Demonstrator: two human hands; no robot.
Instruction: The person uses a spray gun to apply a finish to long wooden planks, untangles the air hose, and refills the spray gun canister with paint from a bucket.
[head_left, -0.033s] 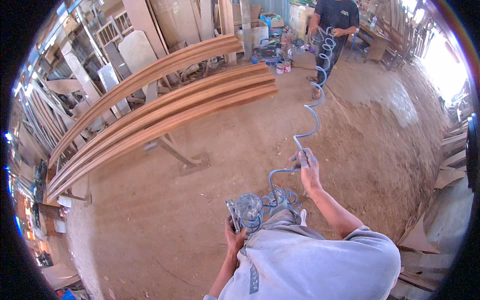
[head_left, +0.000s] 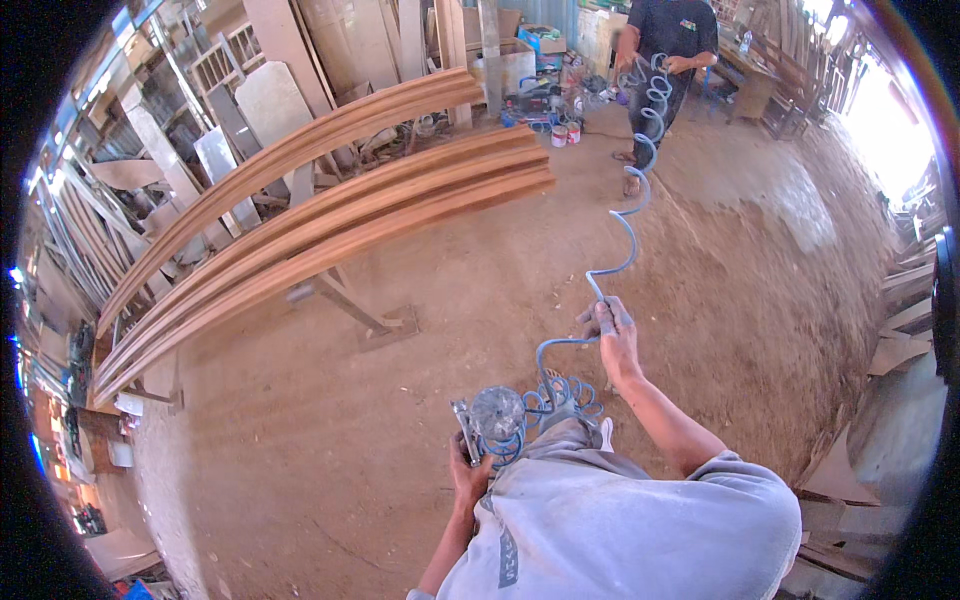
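My left hand [head_left: 468, 468] is closed around a metal spray gun [head_left: 466, 428] with a dusty round cup [head_left: 498, 413], held low in front of my body. Loops of a blue coiled air hose [head_left: 567, 342] hang beside the cup, close to my trousers. Out ahead and to the right, my right hand [head_left: 614, 328] pinches that hose with its fingers closed. From there it stretches in wide spirals toward a person in dark clothes [head_left: 675, 40], whose hands hold the far coils. The join between hose and gun is hidden.
Long reddish-brown wooden mouldings [head_left: 350, 205] lie raised on supports to the left, above a brown dirt floor [head_left: 300, 450]. Boards [head_left: 275, 105] lean behind them. Small paint cans [head_left: 560, 134] stand at the far middle. Scrap wood [head_left: 900, 350] lines the right side.
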